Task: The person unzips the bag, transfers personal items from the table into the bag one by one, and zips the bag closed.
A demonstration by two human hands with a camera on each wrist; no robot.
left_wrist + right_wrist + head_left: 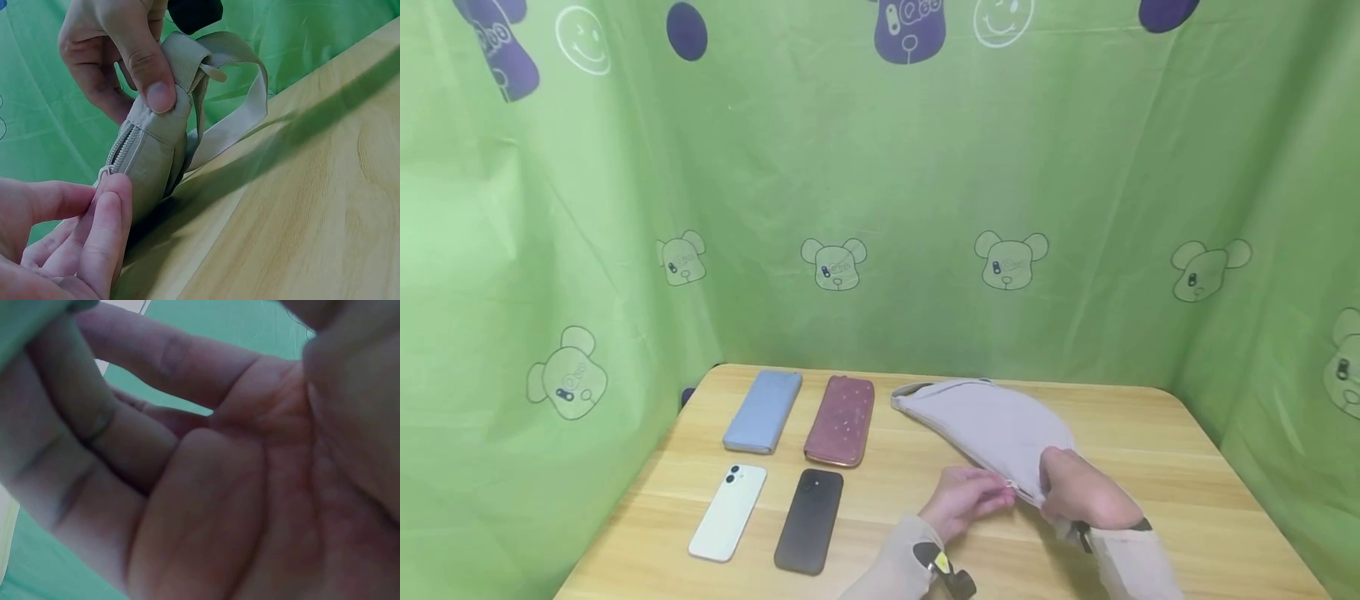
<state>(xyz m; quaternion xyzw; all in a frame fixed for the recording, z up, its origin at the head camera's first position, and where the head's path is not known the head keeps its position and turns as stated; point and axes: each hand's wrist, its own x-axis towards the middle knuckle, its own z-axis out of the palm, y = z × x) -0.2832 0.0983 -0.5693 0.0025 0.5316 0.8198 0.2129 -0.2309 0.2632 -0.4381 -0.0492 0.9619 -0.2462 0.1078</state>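
Observation:
A pale, crescent-shaped waist bag (992,417) lies at the right of the table in the head view. My left hand (962,500) pinches the zipper pull (106,170) between thumb and forefinger, close to the bag's near end. Short of that end, a stretch of zipper teeth (125,148) shows. My right hand (1084,490) grips the bag's near right end, thumb pressed on the fabric beside the strap (240,125). In the right wrist view, the palm (275,487) and curled fingers fill most of the picture, and the bag is largely hidden there.
Left of the bag lie a blue wallet (763,412) and a dark red zip wallet (841,421). In front of them are a white phone (727,512) and a black phone (808,521). Green printed curtains (925,167) surround the wooden table (1210,492) at the back and sides.

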